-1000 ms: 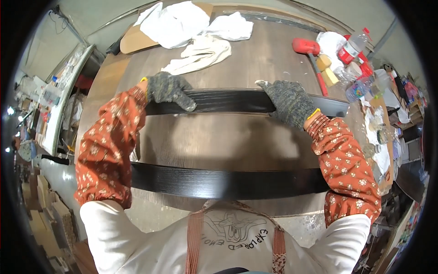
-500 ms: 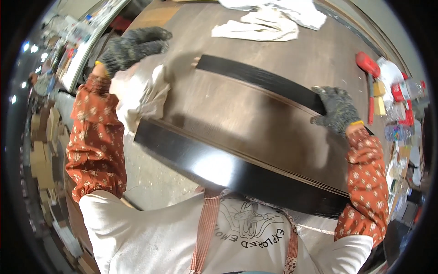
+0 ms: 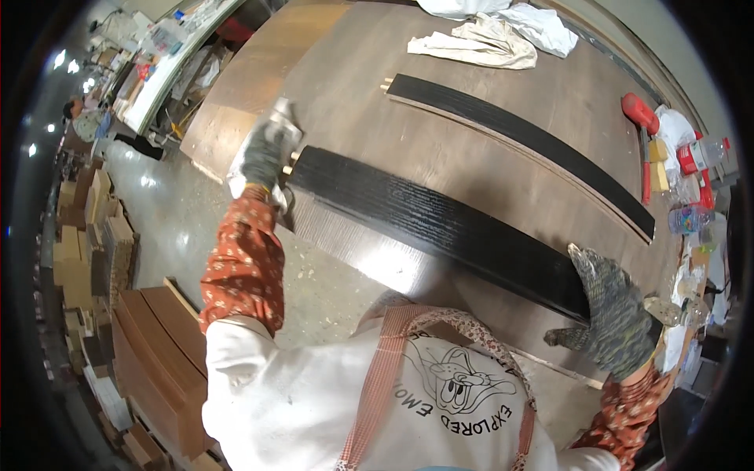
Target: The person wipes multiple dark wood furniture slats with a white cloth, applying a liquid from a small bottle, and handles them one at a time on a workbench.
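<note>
On the broad brown worktable point(image 3: 471, 149) two long black boards lie slantwise. The wider black board point(image 3: 440, 228) sits nearer the person, running from the table's left edge to the lower right; the narrow black strip point(image 3: 534, 141) lies beyond it, well apart. Pale cloths point(image 3: 487, 35) are heaped at the far edge. The gloved left hand point(image 3: 263, 153) closes on a white rag (bunched) pressed at the wide board's left end. The gloved right hand point(image 3: 616, 314) rests fingers-spread on its right end. A red-handled tool point(image 3: 642, 125) and bottles point(image 3: 691, 216) crowd the right rim; their contents cannot be made out.
</note>
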Demonstrator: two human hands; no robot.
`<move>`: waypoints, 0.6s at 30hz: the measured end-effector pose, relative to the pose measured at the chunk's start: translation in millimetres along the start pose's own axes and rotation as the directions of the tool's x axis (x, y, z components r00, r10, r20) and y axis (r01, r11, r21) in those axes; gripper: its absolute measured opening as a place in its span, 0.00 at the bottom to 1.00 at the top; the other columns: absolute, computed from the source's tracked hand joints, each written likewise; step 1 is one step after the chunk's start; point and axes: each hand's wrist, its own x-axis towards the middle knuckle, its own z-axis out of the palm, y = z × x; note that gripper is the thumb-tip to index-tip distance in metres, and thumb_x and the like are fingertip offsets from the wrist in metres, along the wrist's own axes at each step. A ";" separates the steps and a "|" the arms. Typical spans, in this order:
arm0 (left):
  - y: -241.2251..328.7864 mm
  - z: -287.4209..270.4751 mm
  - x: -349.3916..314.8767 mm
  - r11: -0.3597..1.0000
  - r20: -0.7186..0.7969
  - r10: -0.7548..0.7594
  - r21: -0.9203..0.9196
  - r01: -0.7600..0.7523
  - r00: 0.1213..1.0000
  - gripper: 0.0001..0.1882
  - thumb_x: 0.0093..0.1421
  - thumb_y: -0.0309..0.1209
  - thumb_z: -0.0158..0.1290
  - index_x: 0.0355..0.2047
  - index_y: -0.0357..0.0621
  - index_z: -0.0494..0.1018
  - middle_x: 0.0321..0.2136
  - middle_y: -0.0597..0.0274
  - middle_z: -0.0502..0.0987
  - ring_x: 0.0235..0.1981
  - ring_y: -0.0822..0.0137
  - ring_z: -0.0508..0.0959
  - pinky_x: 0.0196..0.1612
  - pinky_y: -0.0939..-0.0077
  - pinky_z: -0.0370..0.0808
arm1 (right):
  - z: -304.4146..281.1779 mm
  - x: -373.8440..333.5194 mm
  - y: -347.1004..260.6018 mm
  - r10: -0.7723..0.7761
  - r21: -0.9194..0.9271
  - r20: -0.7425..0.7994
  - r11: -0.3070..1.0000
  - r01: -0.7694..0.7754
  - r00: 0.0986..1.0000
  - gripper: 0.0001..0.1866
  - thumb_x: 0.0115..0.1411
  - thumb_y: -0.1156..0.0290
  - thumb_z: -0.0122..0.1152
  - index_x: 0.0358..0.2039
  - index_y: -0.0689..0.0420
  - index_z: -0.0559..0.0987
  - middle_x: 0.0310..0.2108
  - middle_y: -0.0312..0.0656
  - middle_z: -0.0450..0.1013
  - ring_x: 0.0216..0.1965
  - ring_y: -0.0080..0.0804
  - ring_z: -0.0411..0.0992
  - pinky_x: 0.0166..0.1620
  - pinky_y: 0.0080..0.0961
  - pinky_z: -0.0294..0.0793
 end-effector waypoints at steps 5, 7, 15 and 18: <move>91.8 -91.3 12.9 0.970 -0.560 0.197 -0.008 -0.244 0.805 0.17 0.64 0.41 0.45 0.48 0.47 0.70 0.36 0.51 0.77 0.39 0.51 0.77 0.44 0.63 0.73 | 54.8 -17.6 10.8 0.032 -0.129 -0.328 0.989 -0.079 0.944 0.48 0.43 0.52 0.71 0.62 0.57 0.61 0.54 0.46 0.67 0.51 0.47 0.67 0.54 0.41 0.64; 192.2 -86.7 -13.6 0.868 -0.556 0.297 -0.182 -0.463 0.776 0.17 0.64 0.41 0.46 0.48 0.46 0.70 0.36 0.51 0.77 0.38 0.52 0.77 0.43 0.63 0.73 | 57.6 -15.9 8.8 0.070 -0.126 -0.330 0.985 -0.117 0.941 0.47 0.44 0.53 0.70 0.62 0.57 0.61 0.51 0.47 0.68 0.48 0.48 0.68 0.52 0.42 0.65; 230.0 -50.3 -99.1 0.775 0.072 0.630 0.013 -0.632 0.773 0.19 0.62 0.44 0.47 0.47 0.44 0.70 0.34 0.53 0.77 0.35 0.57 0.78 0.39 0.64 0.75 | 60.2 -14.6 7.9 0.042 -0.066 -0.404 0.995 -0.075 0.914 0.45 0.45 0.52 0.69 0.61 0.57 0.63 0.46 0.52 0.70 0.46 0.50 0.69 0.50 0.43 0.67; 105.6 -84.8 -65.5 0.950 -0.044 0.279 0.161 -0.268 0.959 0.20 0.62 0.45 0.48 0.47 0.44 0.70 0.34 0.53 0.77 0.35 0.59 0.78 0.38 0.64 0.75 | 59.9 -10.3 1.1 0.090 -0.101 -0.378 0.985 -0.137 0.921 0.45 0.45 0.52 0.69 0.62 0.56 0.62 0.47 0.52 0.70 0.46 0.49 0.69 0.51 0.42 0.67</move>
